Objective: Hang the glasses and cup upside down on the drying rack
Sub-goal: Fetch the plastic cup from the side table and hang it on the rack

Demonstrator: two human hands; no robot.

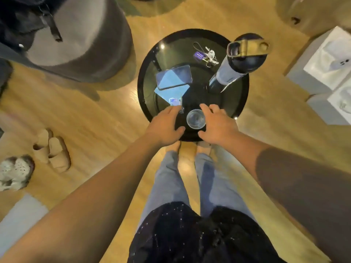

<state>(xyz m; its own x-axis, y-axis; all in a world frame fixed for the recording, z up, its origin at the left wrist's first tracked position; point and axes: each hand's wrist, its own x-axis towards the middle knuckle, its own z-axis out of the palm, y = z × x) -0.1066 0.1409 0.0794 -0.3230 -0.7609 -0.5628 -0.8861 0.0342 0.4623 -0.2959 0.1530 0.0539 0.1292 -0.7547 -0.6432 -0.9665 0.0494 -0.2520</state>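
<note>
A clear drinking glass stands upright, mouth up, near the front edge of a round black table. My left hand hovers just left of the glass with fingers spread, holding nothing. On the other side, my right hand is just as close and also open, its fingers curved toward the glass. Neither hand touches the glass as far as I can tell. No drying rack shows in this view.
On the table lie a phone over a blue cloth, keys and a tall dark bottle. A grey pouf stands at the left, slippers on the wooden floor, white boxes at the right.
</note>
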